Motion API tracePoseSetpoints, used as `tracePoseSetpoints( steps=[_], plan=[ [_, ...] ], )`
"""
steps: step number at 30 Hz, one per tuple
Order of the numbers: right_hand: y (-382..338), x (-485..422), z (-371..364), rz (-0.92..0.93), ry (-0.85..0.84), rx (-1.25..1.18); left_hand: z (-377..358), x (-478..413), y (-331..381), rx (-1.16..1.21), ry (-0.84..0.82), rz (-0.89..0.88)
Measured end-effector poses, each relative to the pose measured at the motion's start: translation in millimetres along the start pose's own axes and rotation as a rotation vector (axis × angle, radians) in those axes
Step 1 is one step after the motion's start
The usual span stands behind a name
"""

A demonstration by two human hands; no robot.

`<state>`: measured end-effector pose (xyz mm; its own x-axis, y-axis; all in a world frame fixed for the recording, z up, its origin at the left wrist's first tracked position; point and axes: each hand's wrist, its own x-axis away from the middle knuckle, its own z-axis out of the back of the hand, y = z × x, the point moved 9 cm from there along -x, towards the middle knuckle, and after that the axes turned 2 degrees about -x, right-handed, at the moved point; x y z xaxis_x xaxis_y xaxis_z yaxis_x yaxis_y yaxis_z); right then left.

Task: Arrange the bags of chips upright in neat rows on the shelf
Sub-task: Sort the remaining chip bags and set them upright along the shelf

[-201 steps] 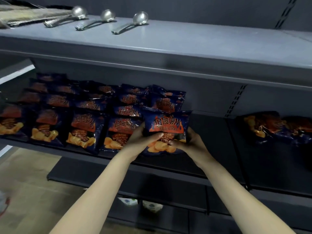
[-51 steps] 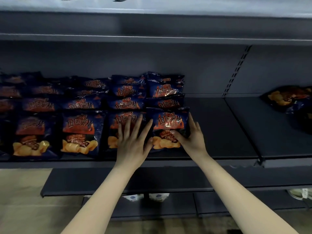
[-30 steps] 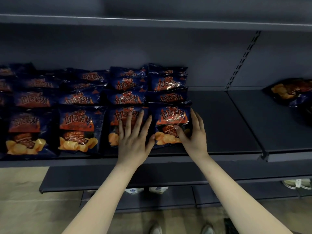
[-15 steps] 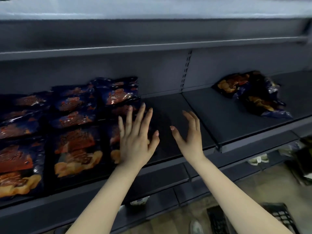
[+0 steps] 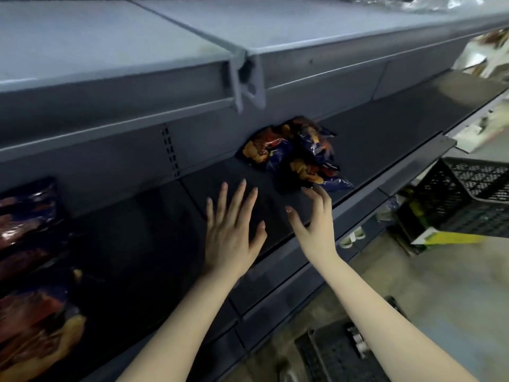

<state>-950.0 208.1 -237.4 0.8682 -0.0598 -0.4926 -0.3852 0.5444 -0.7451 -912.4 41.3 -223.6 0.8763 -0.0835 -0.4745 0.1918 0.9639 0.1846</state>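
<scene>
Two steps to do well now: reach, then grab. Aim for the messy pile of chip bags [image 5: 297, 155], flopped on top of each other at the back of the dark shelf [image 5: 385, 139], close to the back wall. Take only one bag, the nearest one, so as not to drag the rest along. Hold by both side edges, softly, so as not to crush the chips. Lift up, carry over to the neat rows [image 5: 30, 244] at the far left, and stand up tall next to the last bag. Left hand [image 5: 231, 230]: holding nothing, fingers [image 5: 237, 199] spread wide and straight, palm down over the bare shelf, touching nothing as far as can be told. Right hand [image 5: 314, 224]: also holding nothing, fingers [image 5: 319, 199] open and a little bent, tips just beside the nearest bag of the pile, maybe brushing a corner, too close to tell. Mind the black crate [image 5: 468, 194] down low on the right.
</scene>
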Motion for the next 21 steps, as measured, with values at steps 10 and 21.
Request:
tracePoseSetpoints(
  steps=[10,21],
  plan=[
    [69.6,-82.1,29.6,0.069,-0.115,0.055,-76.1,-74.4,52.1,-0.01,-0.102,0.055],
    [125.1,-94.1,17.2,0.169,-0.31,0.395,-135.8,-99.9,74.1,0.157,-0.189,0.157]
  ],
)
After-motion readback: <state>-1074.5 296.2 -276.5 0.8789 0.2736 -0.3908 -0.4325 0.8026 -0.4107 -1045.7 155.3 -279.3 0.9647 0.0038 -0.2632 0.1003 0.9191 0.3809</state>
